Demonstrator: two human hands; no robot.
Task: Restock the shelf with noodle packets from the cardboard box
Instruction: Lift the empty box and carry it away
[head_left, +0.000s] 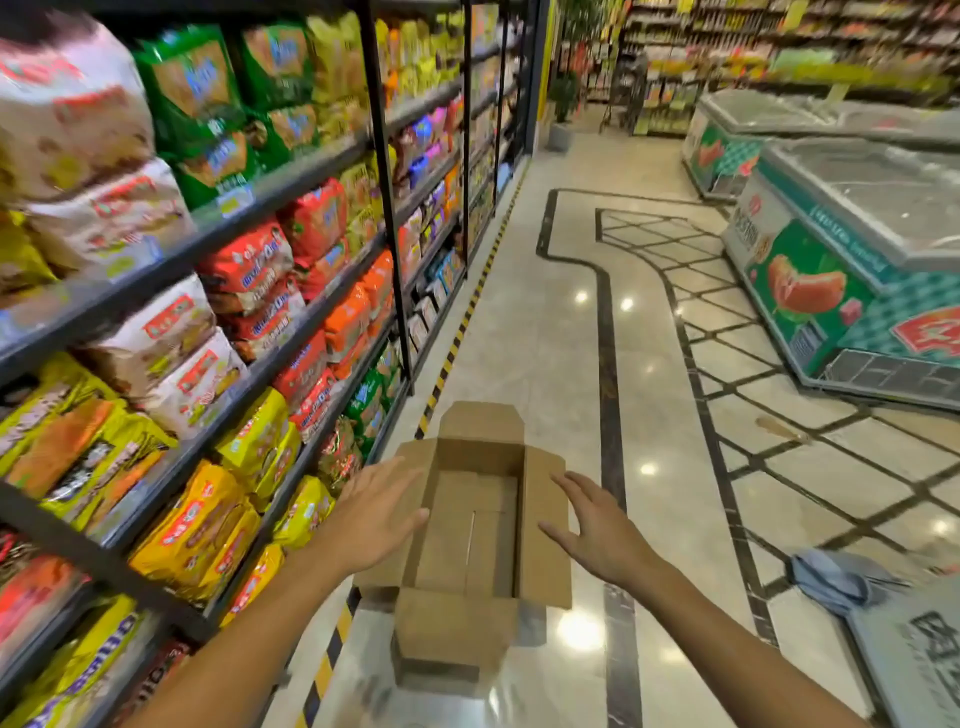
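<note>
Head cam: cardboard box (470, 525) on glossy tiled floor (524, 332), flaps splayed, plain brown corrugated, no print, nothing inside. Left hand (382, 512) & right hand (597, 525) flat, fingers straight, spread over side flaps, holding nothing. Noodle packets (249, 270), crinkly plastic in red, yellow, white, stacked on dark metal shelf (311, 166) at left. Pack writing too blurred to read. Chest freezer (810, 291) at right, lettering unclear.

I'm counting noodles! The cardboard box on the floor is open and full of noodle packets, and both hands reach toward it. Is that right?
Not quite. The cardboard box is open but empty: the head view shows only its bare bottom. The left hand and right hand do reach toward it, fingers straight.
</note>
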